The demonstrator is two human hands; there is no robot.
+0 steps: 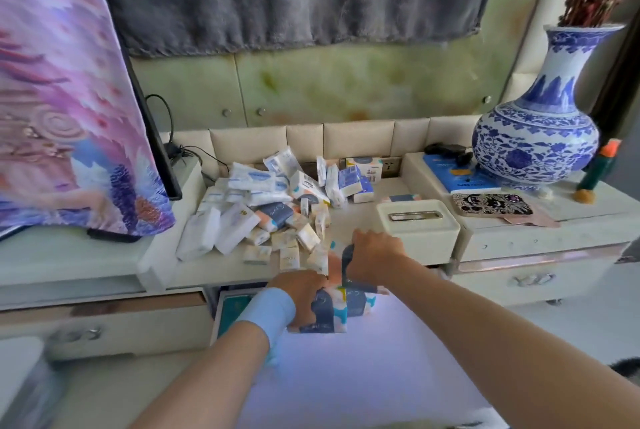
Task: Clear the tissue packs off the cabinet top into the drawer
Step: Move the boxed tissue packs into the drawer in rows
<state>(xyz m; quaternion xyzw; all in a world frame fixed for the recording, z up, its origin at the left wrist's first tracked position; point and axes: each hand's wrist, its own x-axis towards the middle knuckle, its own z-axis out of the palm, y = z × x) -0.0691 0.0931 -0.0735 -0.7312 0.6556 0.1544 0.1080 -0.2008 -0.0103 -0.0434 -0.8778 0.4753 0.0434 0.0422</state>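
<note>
A heap of small tissue packs (263,207), white, blue and peach, covers the middle of the pale cabinet top (221,273). Below its front edge the drawer (346,359) stands pulled out, its inside washed out by bright light. My left hand (301,297), with a light blue wristband, grips dark blue and peach tissue packs (327,314) over the drawer's back. My right hand (375,252) is at the cabinet's front edge, fingers curled round a dark blue pack (347,264).
A cream tissue box (417,231) sits right of my right hand. Further right stand a blue-and-white vase (540,131), a blue book (464,179) and a patterned case (491,204). A fabric-draped screen (69,99) fills the left. Closed drawers flank the open one.
</note>
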